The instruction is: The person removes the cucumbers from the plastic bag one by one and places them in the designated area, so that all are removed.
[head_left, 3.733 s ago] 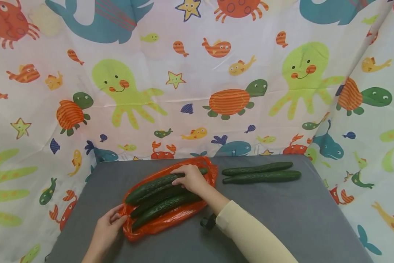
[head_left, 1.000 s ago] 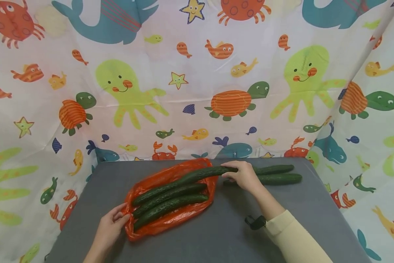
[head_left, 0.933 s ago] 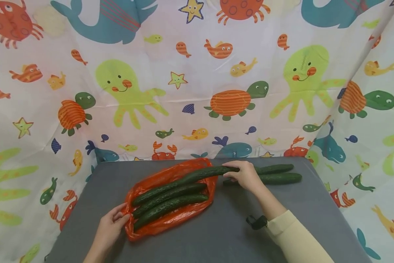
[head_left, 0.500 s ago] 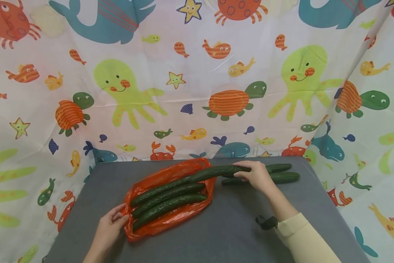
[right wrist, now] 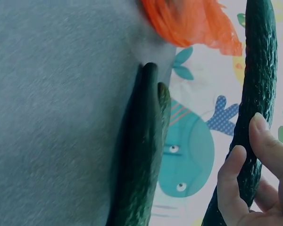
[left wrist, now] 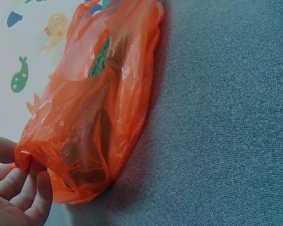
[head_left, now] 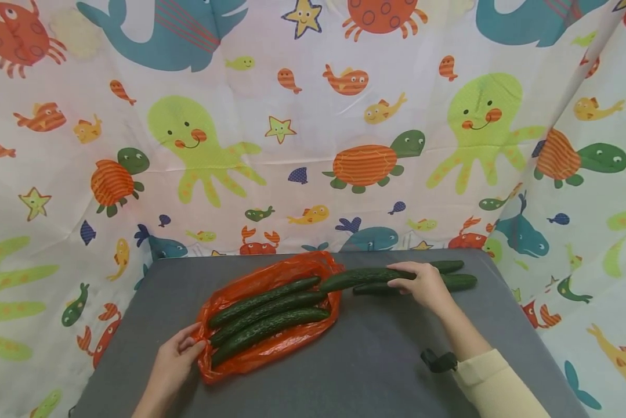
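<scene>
My right hand (head_left: 423,285) grips a long dark green cucumber (head_left: 362,277) near its right end. In the head view its left tip overlaps the rim of the orange plastic bag (head_left: 260,366); the right wrist view shows the held cucumber (right wrist: 260,66) raised, thumb and fingers around it. Three more cucumbers (head_left: 271,307) lie side by side in the bag. My left hand (head_left: 170,363) pinches the bag's lower left corner, and in the left wrist view a fold of the bag (left wrist: 61,127) sits between the fingers.
Two cucumbers (head_left: 461,283) lie parallel at the back right of the grey table (head_left: 344,371), partly hidden behind my right hand. A white curtain (head_left: 302,145) with printed sea animals stands along the back and sides. A black strap (head_left: 439,361) is on my right wrist.
My right hand first reached over the bag, then drew one cucumber out to the right, over the two on the table. My left hand has stayed at the bag's corner.
</scene>
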Motion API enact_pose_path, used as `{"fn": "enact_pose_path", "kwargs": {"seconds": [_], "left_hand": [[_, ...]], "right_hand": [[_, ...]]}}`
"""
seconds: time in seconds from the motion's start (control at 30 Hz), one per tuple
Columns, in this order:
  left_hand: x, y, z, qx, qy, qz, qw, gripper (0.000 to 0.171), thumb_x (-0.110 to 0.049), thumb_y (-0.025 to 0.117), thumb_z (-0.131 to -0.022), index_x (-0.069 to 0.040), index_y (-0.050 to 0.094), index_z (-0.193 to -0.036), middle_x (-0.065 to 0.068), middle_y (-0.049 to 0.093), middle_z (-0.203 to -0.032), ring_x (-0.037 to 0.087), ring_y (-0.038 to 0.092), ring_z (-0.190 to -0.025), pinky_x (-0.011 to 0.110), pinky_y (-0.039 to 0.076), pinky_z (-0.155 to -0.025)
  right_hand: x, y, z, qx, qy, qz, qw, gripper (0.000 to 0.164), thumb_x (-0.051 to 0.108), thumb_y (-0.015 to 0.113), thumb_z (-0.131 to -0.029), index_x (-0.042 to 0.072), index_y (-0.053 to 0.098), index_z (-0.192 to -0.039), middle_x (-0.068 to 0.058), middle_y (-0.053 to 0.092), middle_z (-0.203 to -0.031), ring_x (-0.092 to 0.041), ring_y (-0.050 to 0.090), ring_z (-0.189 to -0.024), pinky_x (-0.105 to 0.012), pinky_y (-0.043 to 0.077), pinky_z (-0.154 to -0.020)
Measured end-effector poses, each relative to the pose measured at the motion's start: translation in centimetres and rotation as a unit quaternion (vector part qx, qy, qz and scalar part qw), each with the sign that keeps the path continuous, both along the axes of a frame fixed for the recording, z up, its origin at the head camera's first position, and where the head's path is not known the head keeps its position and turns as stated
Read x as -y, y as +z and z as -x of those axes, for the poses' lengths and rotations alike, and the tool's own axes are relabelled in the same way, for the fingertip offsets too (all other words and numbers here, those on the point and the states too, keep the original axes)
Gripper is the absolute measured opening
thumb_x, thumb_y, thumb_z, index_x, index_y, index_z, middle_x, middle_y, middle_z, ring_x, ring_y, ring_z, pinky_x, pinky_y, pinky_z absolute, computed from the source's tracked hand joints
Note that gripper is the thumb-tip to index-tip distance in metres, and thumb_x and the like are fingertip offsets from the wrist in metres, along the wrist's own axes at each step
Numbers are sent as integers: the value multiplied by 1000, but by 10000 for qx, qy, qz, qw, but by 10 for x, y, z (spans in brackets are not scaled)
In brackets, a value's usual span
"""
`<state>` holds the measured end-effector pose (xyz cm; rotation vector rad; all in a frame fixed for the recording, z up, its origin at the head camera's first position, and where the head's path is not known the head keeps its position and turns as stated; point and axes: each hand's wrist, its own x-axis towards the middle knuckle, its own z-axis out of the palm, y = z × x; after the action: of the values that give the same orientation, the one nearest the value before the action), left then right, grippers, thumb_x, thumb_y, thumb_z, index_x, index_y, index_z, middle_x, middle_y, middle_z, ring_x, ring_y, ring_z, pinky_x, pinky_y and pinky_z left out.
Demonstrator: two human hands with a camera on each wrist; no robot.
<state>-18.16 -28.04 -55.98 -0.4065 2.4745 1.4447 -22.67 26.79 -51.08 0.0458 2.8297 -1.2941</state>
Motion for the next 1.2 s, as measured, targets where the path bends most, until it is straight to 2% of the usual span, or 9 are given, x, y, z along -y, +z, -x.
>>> {"fn": "enact_pose_path", "kwargs": {"seconds": [0.33,0.5,0.73,0.87,1.1,1.2], "left_hand": [[-5,-5,2,-100,52,-106,9999,51,-25,65,-100,-12,51,-147,7,60,-98,14,55,-78,31,45,-60],[-5,-2,2,-178,77,-143,9997,49,-22,65,-100,-11,51,-146,6,60,-95,13,52,-71,30,43,-57],[-2,-2,1,-205,111,-112,9997,48,-21,64,-100,-11,52,-145,5,60,-91,13,47,-64,30,41,-53],[-2,-3,1,-211,143,-137,9996,48,-21,65,-100,-11,52,-145,5,61,-91,13,47,-63,30,41,-52],[-3,-2,1,-107,163,-208,9996,50,-23,65,-100,-10,51,-146,6,61,-94,15,51,-69,31,42,-55],[-2,-2,1,-78,175,-209,9996,51,-23,65,-100,-9,50,-147,5,60,-94,15,50,-69,31,41,-55]], "right_hand": [[-22,-6,-9,-33,-144,-98,9998,45,27,82,-85,23,71,-128,-18,64,-134,-28,74,-80,-29,41,-51],[-33,-10,-12,-59,-157,-261,9995,45,28,82,-85,22,71,-128,-17,71,-119,-26,72,-74,-28,34,-46],[-49,-20,-18,-168,-297,-350,9988,45,30,83,-84,21,72,-126,-13,75,-106,-26,69,-71,-29,36,-46],[-59,-25,-20,-67,-438,-363,9984,46,29,82,-84,19,71,-128,-13,76,-96,-28,70,-72,-29,34,-45],[-68,-29,-22,177,-533,-478,9973,49,30,82,-84,17,70,-130,-17,74,-107,-27,70,-74,-29,36,-47],[-69,-32,-22,263,-518,-528,9969,50,30,83,-84,16,70,-130,-14,75,-101,-25,69,-73,-30,39,-49]]}}
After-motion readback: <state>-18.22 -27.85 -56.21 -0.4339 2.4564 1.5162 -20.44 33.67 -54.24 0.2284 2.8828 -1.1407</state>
